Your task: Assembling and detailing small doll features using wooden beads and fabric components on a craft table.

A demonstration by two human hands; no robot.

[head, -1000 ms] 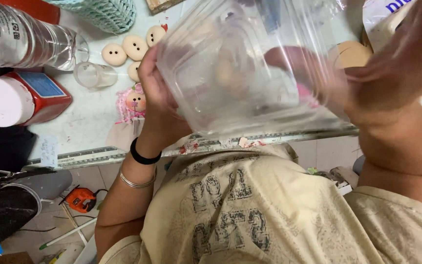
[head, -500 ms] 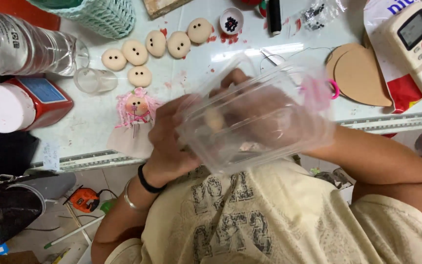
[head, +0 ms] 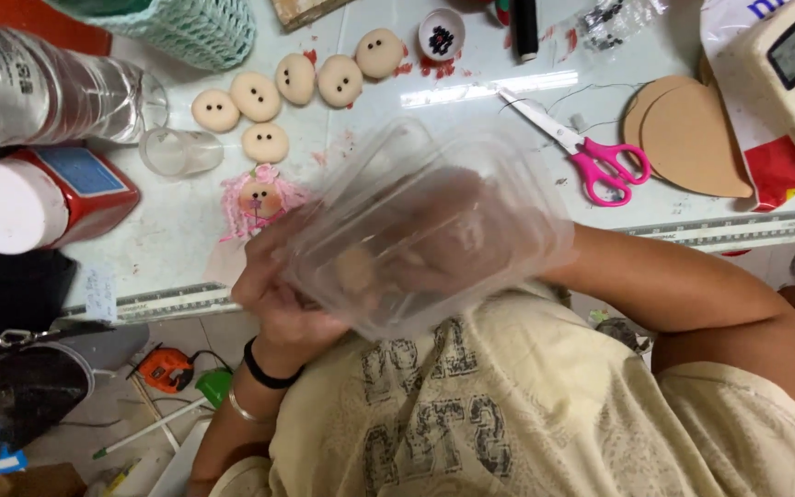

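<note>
left hand (head: 278, 294) fingers curled round the clear plastic tub (head: 425, 230), gripping it. right hand's behind the tub, blurry, can't tell its fingers. tub's held up over the table's (head: 471, 120) near edge, pink-haired doll head (head: 258, 198) just beside.

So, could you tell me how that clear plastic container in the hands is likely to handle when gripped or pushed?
The clear plastic container looks thin-walled, so it probably flexes under a firm grip. It seems light for its size, with only a few small pieces visible inside. Its glossy surface may be slippery; the left hand supports one end, while the right hand is mostly hidden behind it.
</note>
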